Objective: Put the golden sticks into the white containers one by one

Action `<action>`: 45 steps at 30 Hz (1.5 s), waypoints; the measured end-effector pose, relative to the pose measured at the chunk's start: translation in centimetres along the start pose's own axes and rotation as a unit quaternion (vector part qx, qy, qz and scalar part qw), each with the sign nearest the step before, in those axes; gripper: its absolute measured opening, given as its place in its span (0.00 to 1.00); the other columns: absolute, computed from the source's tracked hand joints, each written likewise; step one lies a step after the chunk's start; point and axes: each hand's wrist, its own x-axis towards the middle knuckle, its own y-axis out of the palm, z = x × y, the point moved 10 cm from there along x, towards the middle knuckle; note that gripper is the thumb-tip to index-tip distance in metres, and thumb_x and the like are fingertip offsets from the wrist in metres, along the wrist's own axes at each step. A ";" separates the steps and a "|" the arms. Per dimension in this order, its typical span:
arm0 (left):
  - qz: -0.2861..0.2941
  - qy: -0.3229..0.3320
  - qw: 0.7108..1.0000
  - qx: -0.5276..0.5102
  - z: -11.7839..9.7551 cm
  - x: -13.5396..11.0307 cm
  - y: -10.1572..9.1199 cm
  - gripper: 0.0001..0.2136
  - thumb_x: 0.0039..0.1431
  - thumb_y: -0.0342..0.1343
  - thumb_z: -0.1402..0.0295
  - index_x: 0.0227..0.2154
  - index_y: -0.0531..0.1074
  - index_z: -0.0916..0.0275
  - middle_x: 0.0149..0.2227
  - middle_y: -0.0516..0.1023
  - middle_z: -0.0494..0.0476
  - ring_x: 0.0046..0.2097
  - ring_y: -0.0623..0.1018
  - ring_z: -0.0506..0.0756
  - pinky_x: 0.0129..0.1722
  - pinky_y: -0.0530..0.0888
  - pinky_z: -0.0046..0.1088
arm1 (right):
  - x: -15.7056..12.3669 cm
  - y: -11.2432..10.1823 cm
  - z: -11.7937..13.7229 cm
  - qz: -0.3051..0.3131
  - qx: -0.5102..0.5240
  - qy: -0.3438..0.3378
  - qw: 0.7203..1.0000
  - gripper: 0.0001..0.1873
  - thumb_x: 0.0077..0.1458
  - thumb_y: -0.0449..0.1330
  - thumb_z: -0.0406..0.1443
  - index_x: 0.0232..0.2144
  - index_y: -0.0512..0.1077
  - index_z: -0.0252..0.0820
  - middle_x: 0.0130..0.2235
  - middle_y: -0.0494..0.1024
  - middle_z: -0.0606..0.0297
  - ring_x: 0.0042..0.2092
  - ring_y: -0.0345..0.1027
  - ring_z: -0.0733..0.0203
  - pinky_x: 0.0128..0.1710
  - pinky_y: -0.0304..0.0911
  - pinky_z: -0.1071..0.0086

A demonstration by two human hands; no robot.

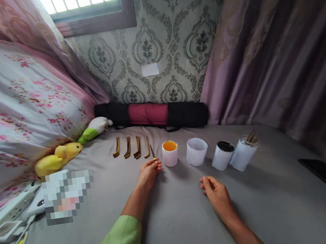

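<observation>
So on your left there's three bunches of bent gold sticks (128,148) on the grey sheet (177,225), then a slimmer set (148,146) just beside them. Next up, the thin stick (152,152) your left hand (148,173) has pinched by its near end, long axis running away from you, tip leaning a bit left. The orange-lined cup (170,158) sits just right of those fingers, so left's the nearer hand. Then the white tub (197,155), your right hand (217,193) this side of it, fingers loosely curled (can't tell if they're holding anything), black-lined can (222,160), stick-filled jar (241,157).
</observation>
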 end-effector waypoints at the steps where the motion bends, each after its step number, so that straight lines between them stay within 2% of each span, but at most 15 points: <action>1: 0.003 -0.002 1.000 -0.004 0.1 -0.3 0.1 0.05 0.48 0.53 0.83 0.28 0.71 0.72 0.24 0.73 0.58 0.23 0.72 0.45 0.24 0.71 0.19 | 0.0 0.0 0.0 -0.001 0.000 -0.001 1.000 0.21 0.51 0.48 0.49 0.28 0.69 0.38 0.25 0.72 0.61 0.28 0.66 0.61 0.28 0.59 0.71; 12: 0.015 0.020 1.000 -0.017 1.7 -2.6 0.3 0.07 0.47 0.56 0.78 0.32 0.72 0.70 0.27 0.74 0.58 0.24 0.71 0.45 0.22 0.68 0.18 | -0.1 -0.2 0.3 -0.005 0.010 -0.006 1.000 0.21 0.50 0.49 0.49 0.29 0.71 0.37 0.25 0.73 0.61 0.29 0.67 0.61 0.28 0.60 0.71; 26: 0.029 0.055 0.997 0.045 2.6 -4.8 1.1 0.16 0.44 0.59 0.65 0.36 0.71 0.69 0.28 0.73 0.56 0.24 0.70 0.45 0.22 0.66 0.20 | -0.1 -0.1 0.3 -0.003 0.010 -0.003 1.000 0.22 0.50 0.49 0.51 0.29 0.70 0.38 0.25 0.73 0.62 0.26 0.65 0.63 0.26 0.58 0.72; 38: 0.012 0.089 0.988 0.123 1.9 -5.9 1.3 0.19 0.44 0.58 0.59 0.37 0.72 0.67 0.26 0.72 0.53 0.22 0.68 0.46 0.19 0.63 0.20 | -0.2 -0.2 1.0 0.004 0.011 -0.008 1.000 0.23 0.50 0.48 0.51 0.30 0.71 0.37 0.24 0.72 0.62 0.25 0.63 0.64 0.26 0.58 0.72; 45: -0.005 0.150 0.972 0.182 0.7 -6.5 1.3 0.17 0.46 0.56 0.59 0.36 0.73 0.66 0.24 0.72 0.53 0.22 0.68 0.46 0.19 0.63 0.20 | -0.3 -0.1 0.9 0.005 0.016 0.001 1.000 0.23 0.50 0.49 0.51 0.30 0.71 0.37 0.25 0.72 0.63 0.24 0.62 0.64 0.25 0.57 0.72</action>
